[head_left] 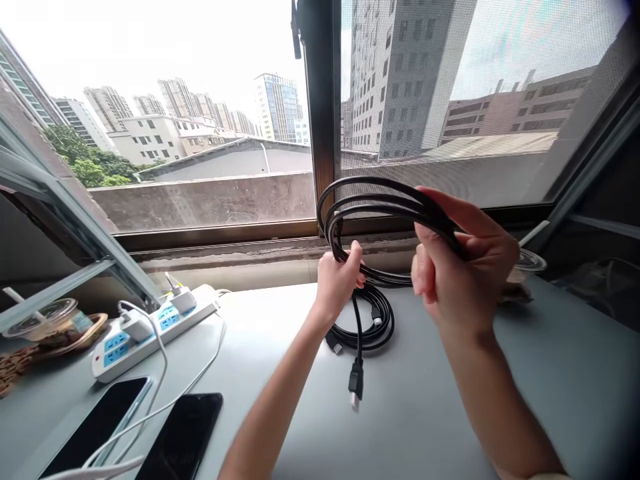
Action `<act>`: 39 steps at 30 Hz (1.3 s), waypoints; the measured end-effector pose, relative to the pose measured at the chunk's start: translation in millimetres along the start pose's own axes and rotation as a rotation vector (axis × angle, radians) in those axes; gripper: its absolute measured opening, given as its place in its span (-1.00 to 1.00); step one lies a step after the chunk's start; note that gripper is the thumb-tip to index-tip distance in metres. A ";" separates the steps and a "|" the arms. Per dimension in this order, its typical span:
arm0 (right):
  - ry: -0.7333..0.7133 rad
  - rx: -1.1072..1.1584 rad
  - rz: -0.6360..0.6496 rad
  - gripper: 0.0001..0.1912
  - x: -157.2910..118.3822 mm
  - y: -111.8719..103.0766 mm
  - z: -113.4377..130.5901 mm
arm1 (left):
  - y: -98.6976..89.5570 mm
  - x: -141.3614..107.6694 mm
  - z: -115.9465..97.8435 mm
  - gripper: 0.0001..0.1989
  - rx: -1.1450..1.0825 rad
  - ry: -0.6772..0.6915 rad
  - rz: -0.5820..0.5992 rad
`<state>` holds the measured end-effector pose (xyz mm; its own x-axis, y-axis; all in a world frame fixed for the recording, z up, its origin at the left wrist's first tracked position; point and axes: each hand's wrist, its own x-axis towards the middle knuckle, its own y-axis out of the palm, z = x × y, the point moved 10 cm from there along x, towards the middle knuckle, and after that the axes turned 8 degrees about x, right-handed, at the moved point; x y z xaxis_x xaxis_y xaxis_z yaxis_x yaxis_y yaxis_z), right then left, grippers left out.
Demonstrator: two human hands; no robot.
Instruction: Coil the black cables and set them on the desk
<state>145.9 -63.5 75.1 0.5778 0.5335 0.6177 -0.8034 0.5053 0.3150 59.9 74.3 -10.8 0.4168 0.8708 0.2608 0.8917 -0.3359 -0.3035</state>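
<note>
A black HDMI cable (373, 198) hangs in several loose loops between my two hands, above the table. My left hand (341, 275) is closed around the left side of the loops, thumb up. My right hand (463, 260) grips the bundled strands on the right. One end of the held cable dangles below my left hand, its HDMI plug (355, 381) pointing down. Behind it, a second black cable (385, 333) lies coiled on the table, with both its plugs showing at the coil.
On the left stand a white power strip (155, 333) with chargers and two phones (185, 433) crossed by white charging cords. Lidded drink cups (47, 320) sit at both sides. A grey table (410, 427) runs up to the window wall; metal bars (75, 213) slant at left.
</note>
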 end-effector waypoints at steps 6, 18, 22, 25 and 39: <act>-0.212 0.261 0.120 -0.74 -1.1 9.9 7.7 | 35.8 -28.5 8.2 -0.29 0.099 -0.140 0.715; 0.176 0.608 -0.041 -0.68 26.4 14.4 -85.2 | -21.8 12.5 -18.2 -0.60 -0.345 0.136 0.107; 0.285 0.414 -0.076 -0.64 33.4 8.5 -114.7 | -46.5 10.2 -33.3 -0.64 -0.397 0.281 -0.044; 0.129 0.214 -0.044 -0.57 36.1 1.6 -97.3 | -70.5 -0.8 -45.3 -0.70 -0.306 0.340 -0.177; -0.146 -0.766 0.547 -0.84 14.5 46.8 -72.1 | -80.3 -47.5 -99.8 -0.83 0.499 0.531 -0.240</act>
<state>127.1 16.8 46.9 0.0841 0.7638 0.6399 -0.6142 0.5454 -0.5703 -13.8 24.1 92.7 0.3630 0.5674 0.7391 0.8356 0.1526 -0.5276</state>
